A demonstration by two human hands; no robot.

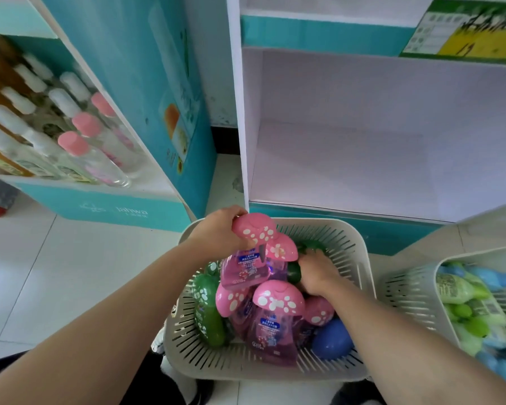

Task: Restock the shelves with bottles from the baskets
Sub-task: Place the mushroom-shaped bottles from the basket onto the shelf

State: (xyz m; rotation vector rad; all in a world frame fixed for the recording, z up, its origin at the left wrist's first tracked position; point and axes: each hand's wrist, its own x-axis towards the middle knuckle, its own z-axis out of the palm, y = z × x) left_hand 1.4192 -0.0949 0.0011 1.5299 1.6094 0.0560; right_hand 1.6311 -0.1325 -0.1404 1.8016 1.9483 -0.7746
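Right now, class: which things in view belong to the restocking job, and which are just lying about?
Job: left hand gripping a pink bottle; right hand in the near basket; bare shelf; second basket.
Lying about: stocked shelf on the left; sign.

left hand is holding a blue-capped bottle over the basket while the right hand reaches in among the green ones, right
Not quite: the head view shows the left hand gripping a pink-capped bottle, not blue-capped. It is over the basket, and the right hand reaches among the green bottles.
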